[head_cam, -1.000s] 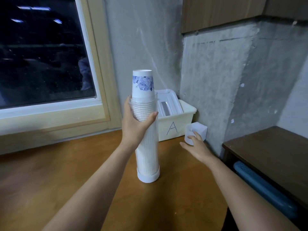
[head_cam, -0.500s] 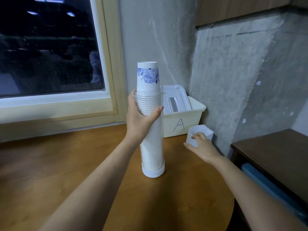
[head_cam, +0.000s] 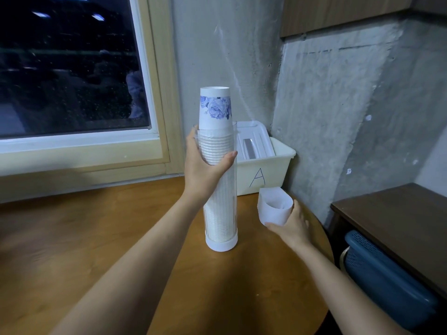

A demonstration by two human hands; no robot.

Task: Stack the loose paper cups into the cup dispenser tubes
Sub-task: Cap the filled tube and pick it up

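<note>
A clear cup dispenser tube [head_cam: 221, 213] stands upright on the wooden table [head_cam: 96, 238], filled with nested white paper cups. The top cup [head_cam: 215, 108], upside down with a blue flower print, sticks out above the tube's rim. My left hand [head_cam: 203, 165] grips the tube near its top. To the right, my right hand [head_cam: 294, 227] holds a white cap-like cup piece [head_cam: 274, 209], open end up, lifted a little above the table.
A cream bin marked "A" [head_cam: 262, 175] with a white lid inside sits behind the tube against the concrete wall. A dark side table [head_cam: 399, 221] stands at the right with a blue basket [head_cam: 387, 274] under it. A window fills the upper left.
My right hand has closed round the white piece and lifted it off the table towards me. My left hand keeps its grip on the tube, which has not moved.
</note>
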